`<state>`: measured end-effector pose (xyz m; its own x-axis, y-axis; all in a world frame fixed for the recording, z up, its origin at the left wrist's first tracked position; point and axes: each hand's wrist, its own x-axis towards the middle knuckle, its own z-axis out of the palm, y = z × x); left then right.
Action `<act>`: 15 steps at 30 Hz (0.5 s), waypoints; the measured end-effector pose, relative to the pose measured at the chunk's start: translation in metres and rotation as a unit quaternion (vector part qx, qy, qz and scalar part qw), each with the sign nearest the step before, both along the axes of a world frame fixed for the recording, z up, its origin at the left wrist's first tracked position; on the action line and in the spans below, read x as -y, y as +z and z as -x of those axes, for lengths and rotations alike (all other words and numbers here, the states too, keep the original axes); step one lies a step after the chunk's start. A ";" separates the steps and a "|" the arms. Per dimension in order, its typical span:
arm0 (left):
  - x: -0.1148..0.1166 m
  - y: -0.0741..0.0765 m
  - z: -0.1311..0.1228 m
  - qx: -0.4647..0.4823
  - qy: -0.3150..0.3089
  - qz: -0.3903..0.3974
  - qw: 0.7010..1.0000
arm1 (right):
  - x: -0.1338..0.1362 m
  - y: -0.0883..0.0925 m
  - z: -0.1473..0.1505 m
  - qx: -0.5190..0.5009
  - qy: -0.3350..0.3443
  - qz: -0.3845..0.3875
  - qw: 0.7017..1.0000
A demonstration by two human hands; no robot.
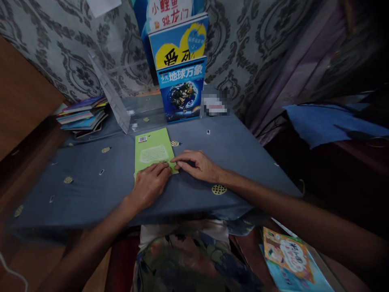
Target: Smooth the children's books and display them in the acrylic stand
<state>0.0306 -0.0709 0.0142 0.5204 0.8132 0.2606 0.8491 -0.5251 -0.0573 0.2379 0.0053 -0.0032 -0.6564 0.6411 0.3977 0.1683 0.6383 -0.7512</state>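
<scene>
A thin green book (153,150) lies back cover up on the blue patterned tablecloth (91,190). My left hand (150,184) rests on its near edge with the fingers curled together on the cover. My right hand (197,164) lies flat beside the book's near right corner, fingertips touching that corner. Neither hand lifts the book.
Three blue books (180,87) stand upright in a clear acrylic holder (121,109) at the back. A stack of books (83,113) lies at the back left. Another picture book (288,259) sits low at the right, off the table. A wooden panel (21,97) borders the left.
</scene>
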 end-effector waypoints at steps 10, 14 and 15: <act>0.010 -0.009 -0.003 0.000 -0.035 -0.061 0.998 | 0.006 -0.006 0.000 0.047 0.029 -0.213 0.976; 0.006 0.003 0.003 0.014 -0.054 -0.013 0.998 | 0.005 -0.009 0.000 0.058 0.024 -0.246 0.967; 0.002 0.007 0.007 0.020 -0.065 0.009 0.998 | 0.004 -0.010 0.001 0.061 0.028 -0.255 0.965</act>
